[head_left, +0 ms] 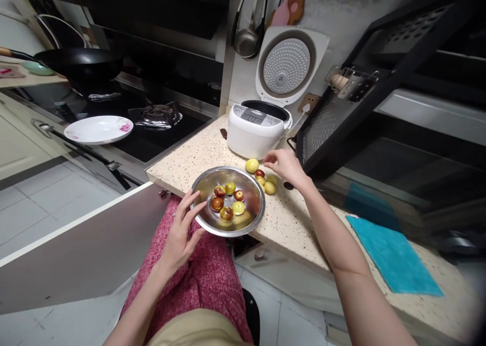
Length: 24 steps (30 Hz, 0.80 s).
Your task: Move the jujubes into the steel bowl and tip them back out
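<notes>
A shiny metal bowl (pixel 258 204) sits at the counter's front edge, partly over it. Several red-brown and green-yellow jujubes (pixel 217 203) lie inside. My left hand (pixel 183 229) grips its left rim, fingers spread over the edge and the thumb low at the near side. Just behind the bowl, a small heap of jujubes (pixel 270 187) rests on the counter, mostly yellow-green with one dark red. My right hand (pixel 284 165) is at the back right of this heap, fingers curled together in a pinch; whatever is between the fingertips is hidden.
A white rice cooker (pixel 252 138) stands behind the heap, lid up. To the left are a hob with a burner (pixel 158 116), a floral plate (pixel 99 130) and a black wok (pixel 79 65). A turquoise cloth (pixel 395 255) lies right. A cabinet door (pixel 87 240) stands ajar below.
</notes>
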Each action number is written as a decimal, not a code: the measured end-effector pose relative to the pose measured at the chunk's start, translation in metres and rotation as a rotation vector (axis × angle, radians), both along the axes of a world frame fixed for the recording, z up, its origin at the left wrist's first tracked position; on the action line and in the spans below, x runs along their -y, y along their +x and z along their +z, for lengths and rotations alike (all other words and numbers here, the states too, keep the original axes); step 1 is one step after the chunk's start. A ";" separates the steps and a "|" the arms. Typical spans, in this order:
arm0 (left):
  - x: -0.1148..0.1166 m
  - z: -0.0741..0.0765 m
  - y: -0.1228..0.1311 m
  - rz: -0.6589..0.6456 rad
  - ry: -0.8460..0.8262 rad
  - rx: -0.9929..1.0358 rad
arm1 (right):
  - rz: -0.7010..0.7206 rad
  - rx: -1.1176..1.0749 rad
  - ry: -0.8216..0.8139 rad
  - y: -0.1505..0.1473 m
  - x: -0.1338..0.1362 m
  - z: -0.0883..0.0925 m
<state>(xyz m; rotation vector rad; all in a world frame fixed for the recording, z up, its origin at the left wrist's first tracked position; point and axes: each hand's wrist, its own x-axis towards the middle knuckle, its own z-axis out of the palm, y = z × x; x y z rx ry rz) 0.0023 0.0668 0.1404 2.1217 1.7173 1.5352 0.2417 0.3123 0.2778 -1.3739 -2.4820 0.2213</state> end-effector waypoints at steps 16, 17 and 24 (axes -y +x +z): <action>0.000 -0.002 0.000 -0.001 -0.001 0.003 | -0.098 0.152 -0.181 -0.001 -0.031 -0.042; 0.000 -0.002 -0.001 0.000 -0.002 0.002 | -0.105 0.157 -0.176 -0.001 -0.032 -0.044; 0.001 -0.001 0.000 0.006 -0.016 -0.010 | -0.108 0.163 -0.138 0.001 -0.031 -0.040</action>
